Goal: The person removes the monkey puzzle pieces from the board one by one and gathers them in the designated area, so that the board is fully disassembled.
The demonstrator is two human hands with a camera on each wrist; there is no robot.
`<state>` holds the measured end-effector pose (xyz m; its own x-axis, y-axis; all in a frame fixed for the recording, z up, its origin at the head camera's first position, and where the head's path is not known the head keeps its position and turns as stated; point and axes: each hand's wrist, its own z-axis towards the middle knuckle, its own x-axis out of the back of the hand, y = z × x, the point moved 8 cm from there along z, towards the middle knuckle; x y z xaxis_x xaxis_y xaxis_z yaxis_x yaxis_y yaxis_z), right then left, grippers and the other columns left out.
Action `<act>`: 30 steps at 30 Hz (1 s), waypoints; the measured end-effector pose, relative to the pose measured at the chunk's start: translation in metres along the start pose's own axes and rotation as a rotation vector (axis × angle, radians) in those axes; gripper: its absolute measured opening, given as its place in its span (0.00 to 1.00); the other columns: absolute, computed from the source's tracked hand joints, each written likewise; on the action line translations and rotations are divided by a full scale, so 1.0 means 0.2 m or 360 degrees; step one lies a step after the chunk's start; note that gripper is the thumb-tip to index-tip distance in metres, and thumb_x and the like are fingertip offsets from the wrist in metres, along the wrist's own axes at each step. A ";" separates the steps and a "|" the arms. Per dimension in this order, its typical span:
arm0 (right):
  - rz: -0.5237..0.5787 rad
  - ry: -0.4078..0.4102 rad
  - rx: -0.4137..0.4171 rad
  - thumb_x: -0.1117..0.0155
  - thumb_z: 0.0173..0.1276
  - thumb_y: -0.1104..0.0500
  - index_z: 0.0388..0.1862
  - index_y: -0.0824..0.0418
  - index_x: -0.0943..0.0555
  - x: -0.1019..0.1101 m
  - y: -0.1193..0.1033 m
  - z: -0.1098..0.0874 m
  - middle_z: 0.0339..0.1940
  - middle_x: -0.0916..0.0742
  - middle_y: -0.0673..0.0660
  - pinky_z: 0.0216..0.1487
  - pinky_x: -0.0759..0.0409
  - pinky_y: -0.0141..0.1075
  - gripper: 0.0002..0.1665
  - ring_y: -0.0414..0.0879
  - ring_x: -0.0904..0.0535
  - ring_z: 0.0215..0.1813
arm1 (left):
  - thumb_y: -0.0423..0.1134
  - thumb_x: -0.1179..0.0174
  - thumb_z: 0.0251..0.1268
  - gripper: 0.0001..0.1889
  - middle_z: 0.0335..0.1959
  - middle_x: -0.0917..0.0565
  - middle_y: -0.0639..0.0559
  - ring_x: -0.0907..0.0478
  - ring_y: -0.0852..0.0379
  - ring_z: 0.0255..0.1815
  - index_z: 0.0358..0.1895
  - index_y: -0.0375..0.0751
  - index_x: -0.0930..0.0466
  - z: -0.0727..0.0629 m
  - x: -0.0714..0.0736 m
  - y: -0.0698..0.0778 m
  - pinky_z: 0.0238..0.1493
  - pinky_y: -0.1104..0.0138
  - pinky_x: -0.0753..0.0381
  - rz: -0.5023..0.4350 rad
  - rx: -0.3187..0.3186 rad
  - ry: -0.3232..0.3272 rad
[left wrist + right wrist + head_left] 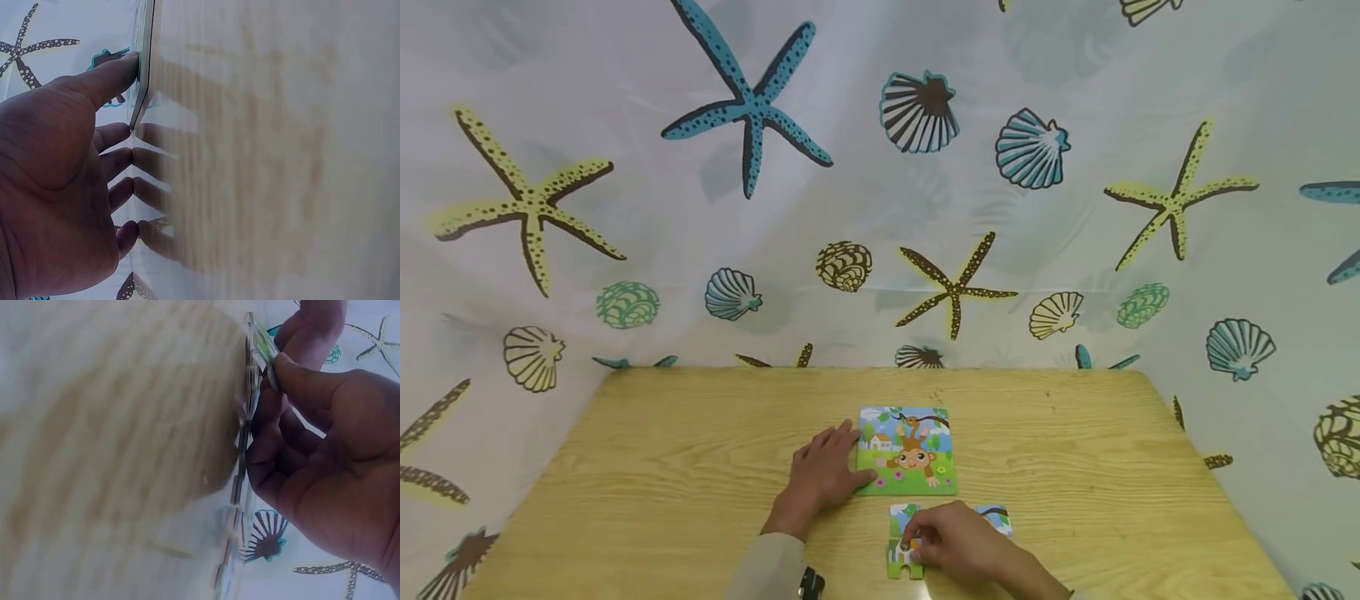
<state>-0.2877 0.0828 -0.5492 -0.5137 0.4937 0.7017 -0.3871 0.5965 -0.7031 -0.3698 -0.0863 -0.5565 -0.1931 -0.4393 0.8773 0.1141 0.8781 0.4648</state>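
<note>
A square picture board (891, 467) with a cartoon monkey hanging from a branch lies flat on the wooden table. My left hand (823, 471) rests at its left side, fingertips on the tabletop and thumb (112, 78) touching the board. Nearer to me lie several jigsaw puzzle pieces (904, 521) with matching monkey artwork, partly covered by my right hand (962, 537). Between thumb and finger, that hand pinches one puzzle piece (267, 350), tilted against the others in the right wrist view. Its remaining fingers curl down beside the pieces.
The wooden table (700, 467) extends around the board and pieces on both sides. A white curtain (850, 192) printed with starfish and shells hangs behind the table and along its sides. A dark band (811, 583) circles my left wrist.
</note>
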 end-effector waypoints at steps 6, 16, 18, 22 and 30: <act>-0.0196 0.0025 0.0033 0.29 0.60 0.53 0.40 0.50 0.15 0.01 -0.04 -0.01 0.23 0.21 0.37 0.28 0.27 0.23 0.09 0.27 0.31 0.24 | 0.57 0.39 0.63 0.38 0.78 0.42 0.48 0.45 0.41 0.77 0.73 0.46 0.37 0.01 0.01 0.00 0.69 0.37 0.45 0.0010 0.0003 0.0001; -0.0367 0.0093 0.0151 0.26 0.56 0.56 0.36 0.53 0.13 0.00 -0.11 -0.02 0.25 0.16 0.39 0.29 0.27 0.20 0.08 0.26 0.32 0.22 | 0.56 0.38 0.62 0.37 0.77 0.42 0.47 0.45 0.41 0.76 0.72 0.45 0.36 0.01 0.01 0.00 0.69 0.37 0.45 0.0004 -0.0015 0.0023; -0.0354 0.0099 0.0158 0.26 0.56 0.57 0.35 0.54 0.13 0.00 -0.11 -0.02 0.25 0.16 0.39 0.30 0.27 0.20 0.08 0.26 0.32 0.22 | 0.56 0.38 0.62 0.37 0.77 0.42 0.47 0.45 0.41 0.76 0.72 0.45 0.36 0.01 0.01 0.00 0.69 0.37 0.45 -0.0002 -0.0008 0.0016; -0.0261 0.0151 0.0148 0.29 0.60 0.57 0.35 0.55 0.13 0.06 -0.08 0.02 0.20 0.19 0.39 0.26 0.27 0.21 0.05 0.26 0.32 0.20 | 0.56 0.38 0.62 0.37 0.77 0.41 0.47 0.45 0.41 0.76 0.72 0.44 0.36 0.01 0.00 0.01 0.69 0.37 0.44 0.0002 -0.0005 0.0021; -0.0319 0.0451 0.0011 0.36 0.65 0.60 0.44 0.58 0.16 0.28 0.09 0.17 0.33 0.18 0.49 0.34 0.24 0.30 0.09 0.38 0.25 0.33 | 0.57 0.38 0.62 0.38 0.77 0.42 0.47 0.46 0.42 0.77 0.72 0.46 0.37 0.01 -0.01 0.00 0.70 0.38 0.46 -0.0009 0.0010 0.0010</act>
<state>-0.3505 0.0993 -0.5264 -0.1943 0.5236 0.8295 -0.4644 0.6958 -0.5479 -0.3718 -0.0851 -0.5583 -0.1876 -0.4457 0.8753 0.1068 0.8766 0.4692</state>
